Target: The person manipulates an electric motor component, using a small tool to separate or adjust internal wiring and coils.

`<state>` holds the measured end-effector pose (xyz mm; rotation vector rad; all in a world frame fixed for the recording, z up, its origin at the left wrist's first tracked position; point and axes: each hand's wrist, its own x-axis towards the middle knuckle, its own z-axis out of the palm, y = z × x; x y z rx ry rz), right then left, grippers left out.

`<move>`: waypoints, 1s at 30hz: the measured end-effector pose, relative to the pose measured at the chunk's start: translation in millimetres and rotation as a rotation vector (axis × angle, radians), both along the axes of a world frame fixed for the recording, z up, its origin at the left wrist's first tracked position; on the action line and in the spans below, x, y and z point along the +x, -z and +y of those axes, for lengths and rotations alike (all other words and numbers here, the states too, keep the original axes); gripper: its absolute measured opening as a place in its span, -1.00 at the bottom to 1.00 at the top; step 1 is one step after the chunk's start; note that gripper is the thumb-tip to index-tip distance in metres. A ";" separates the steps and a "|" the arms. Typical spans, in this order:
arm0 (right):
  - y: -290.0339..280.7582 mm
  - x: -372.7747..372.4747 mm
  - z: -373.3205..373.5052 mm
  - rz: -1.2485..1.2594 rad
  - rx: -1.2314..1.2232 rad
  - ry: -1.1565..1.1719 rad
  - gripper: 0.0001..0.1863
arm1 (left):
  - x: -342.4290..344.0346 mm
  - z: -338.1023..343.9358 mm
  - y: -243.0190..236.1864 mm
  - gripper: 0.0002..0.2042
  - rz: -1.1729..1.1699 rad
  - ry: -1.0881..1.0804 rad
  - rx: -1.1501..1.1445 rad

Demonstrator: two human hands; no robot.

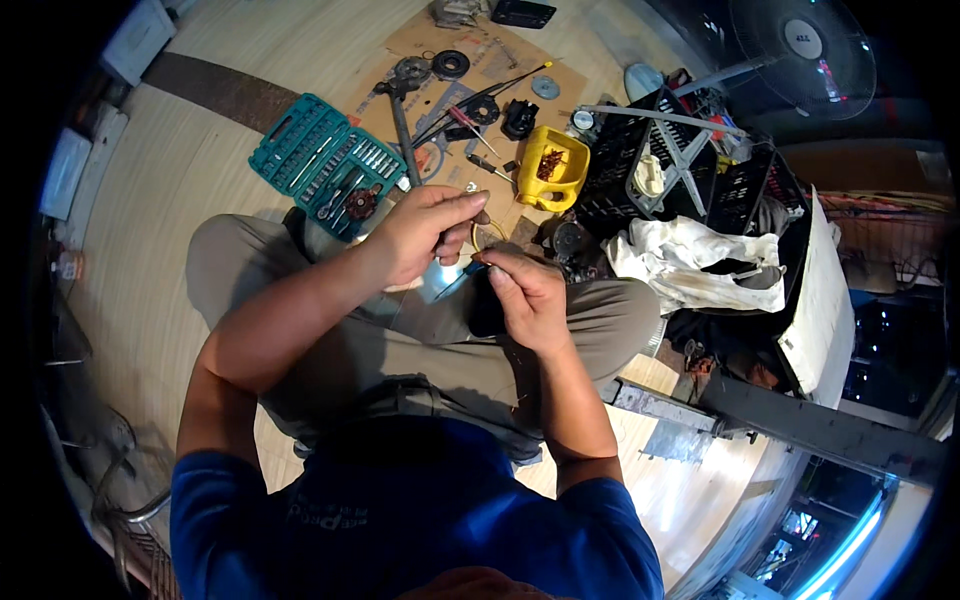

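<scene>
Both of my hands are raised above my crossed legs, close to each other. My left hand (425,232) is closed, thumb and fingers pinched by a looped yellow wire (476,238). The wire's other side runs down to my right hand (528,297), whose thumb and forefinger pinch it. A thin blue piece (458,281) sticks out from the right fingertips toward the lower left; its kind is too small to tell. Just beyond my left forearm lies an open teal socket set case (290,165) with rows of sockets and bits.
Brown cardboard (572,95) covers the floor ahead, bearing a hammer (399,125), a red-handled screwdriver (470,124) and black round parts. A cut yellow jug (578,160) holds small reddish-brown pieces. Black crates (610,165), a white cloth (690,260) and a fan (803,45) stand right.
</scene>
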<state>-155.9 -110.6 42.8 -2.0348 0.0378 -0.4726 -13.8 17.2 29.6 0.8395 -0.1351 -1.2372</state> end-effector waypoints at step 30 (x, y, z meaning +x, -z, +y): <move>5.2 -35.1 -42.5 0.188 0.825 0.404 -0.85 | 49.6 5.8 -7.5 -0.79 -0.009 -0.298 -0.131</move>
